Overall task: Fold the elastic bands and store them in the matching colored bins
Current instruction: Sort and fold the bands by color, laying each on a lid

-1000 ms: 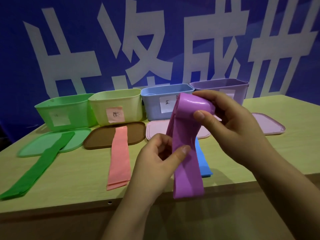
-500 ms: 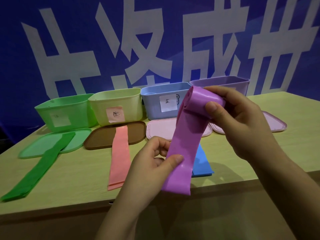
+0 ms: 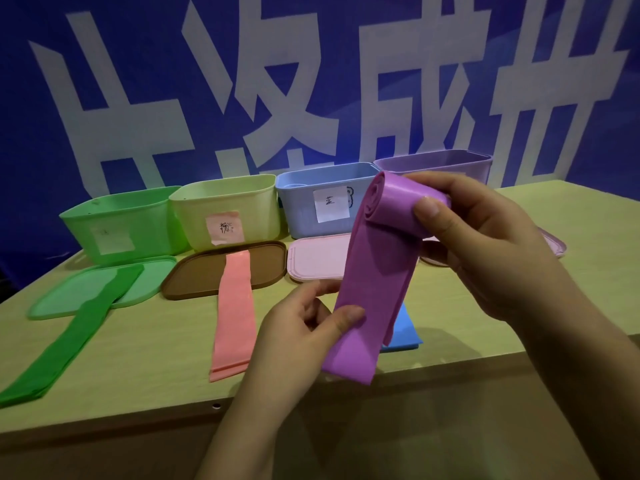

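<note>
Head view: my right hand (image 3: pixel 485 244) grips the flat purple elastic band's (image 3: pixel 374 282) rolled top, now thicker than before; left hand (image 3: pixel 304 330) pinches its shorter hanging tail above the pale wooden table (image 3: pixel 138 358).

Over the last second the right hand (image 3: pixel 485 244) wound more of the purple band (image 3: pixel 374 271) into the roll under its fingers, so the roll grew thicker and the loose tail grew shorter. The left hand (image 3: pixel 304 327) let the strip slide up between thumb and fingers and now pinched nearer its lower end.
</note>
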`<act>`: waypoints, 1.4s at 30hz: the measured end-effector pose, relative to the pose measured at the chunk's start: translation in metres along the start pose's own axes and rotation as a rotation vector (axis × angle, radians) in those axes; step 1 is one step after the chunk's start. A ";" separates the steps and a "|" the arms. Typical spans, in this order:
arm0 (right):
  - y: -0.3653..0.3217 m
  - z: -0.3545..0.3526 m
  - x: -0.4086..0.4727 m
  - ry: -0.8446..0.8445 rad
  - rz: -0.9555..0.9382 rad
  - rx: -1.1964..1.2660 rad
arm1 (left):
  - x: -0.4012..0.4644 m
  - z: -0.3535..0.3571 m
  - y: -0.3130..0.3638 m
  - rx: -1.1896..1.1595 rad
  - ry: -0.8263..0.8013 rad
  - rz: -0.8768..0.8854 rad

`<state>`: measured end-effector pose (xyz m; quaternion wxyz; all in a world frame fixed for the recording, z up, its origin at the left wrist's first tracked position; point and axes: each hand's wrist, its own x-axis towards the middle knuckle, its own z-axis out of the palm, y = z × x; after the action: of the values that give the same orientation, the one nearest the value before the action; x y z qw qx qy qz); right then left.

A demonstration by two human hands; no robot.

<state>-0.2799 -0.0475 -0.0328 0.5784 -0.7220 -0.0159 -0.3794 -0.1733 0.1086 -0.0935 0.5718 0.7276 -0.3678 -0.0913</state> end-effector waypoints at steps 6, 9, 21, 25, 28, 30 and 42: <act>-0.001 0.004 0.000 0.008 -0.063 -0.024 | 0.006 0.003 0.001 -0.091 0.065 -0.094; 0.000 0.004 0.000 0.010 -0.086 -0.066 | 0.009 0.005 -0.002 -0.083 0.038 -0.079; -0.001 0.003 0.000 0.060 -0.178 -0.285 | 0.001 -0.003 0.007 -0.238 -0.050 -0.131; 0.005 -0.003 0.001 0.143 -0.218 -0.369 | -0.008 -0.011 0.014 -0.197 -0.035 -0.057; 0.011 -0.002 0.001 0.183 -0.237 -0.390 | -0.020 -0.018 0.023 -0.181 -0.002 0.063; 0.011 -0.001 0.001 0.181 -0.229 -0.385 | -0.025 -0.023 0.028 -0.137 0.044 0.119; -0.005 -0.002 0.001 0.018 0.013 0.014 | 0.001 -0.020 0.003 0.141 -0.067 -0.018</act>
<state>-0.2825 -0.0482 -0.0282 0.5861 -0.7146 -0.0088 -0.3818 -0.1631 0.1227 -0.0839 0.5056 0.7659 -0.3858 -0.0945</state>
